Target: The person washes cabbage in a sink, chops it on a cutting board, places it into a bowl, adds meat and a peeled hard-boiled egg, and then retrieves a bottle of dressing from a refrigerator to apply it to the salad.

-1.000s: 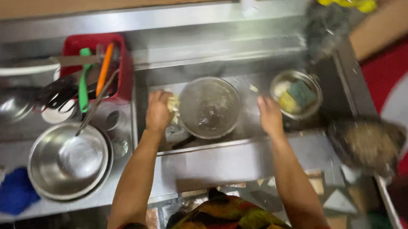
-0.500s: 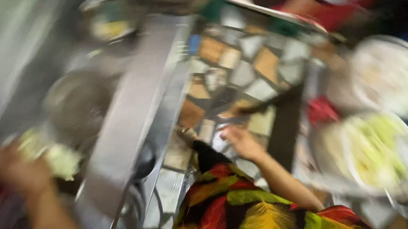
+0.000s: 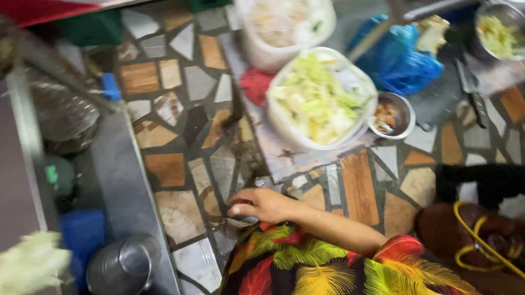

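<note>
Right hand (image 3: 260, 203): bare, fingers loosely curled and narrow, holding nothing, hanging above the mosaic floor (image 3: 173, 171) of irregular brown, grey and white stone pieces.
Left hand: almost wholly out of frame at the lower left edge; its grip cannot be told.
Pale green scrubber (image 3: 18, 275): soft, frayed, blurred, at the left edge beside the steel counter edge (image 3: 121, 174).
Steel cup (image 3: 121, 268): round, shiny, under the counter.
White tub (image 3: 320, 98): round plastic, heaped with chopped pale green leaves, well apart from the right hand.
Small steel bowl (image 3: 392, 116): touching the tub's right side.
</note>
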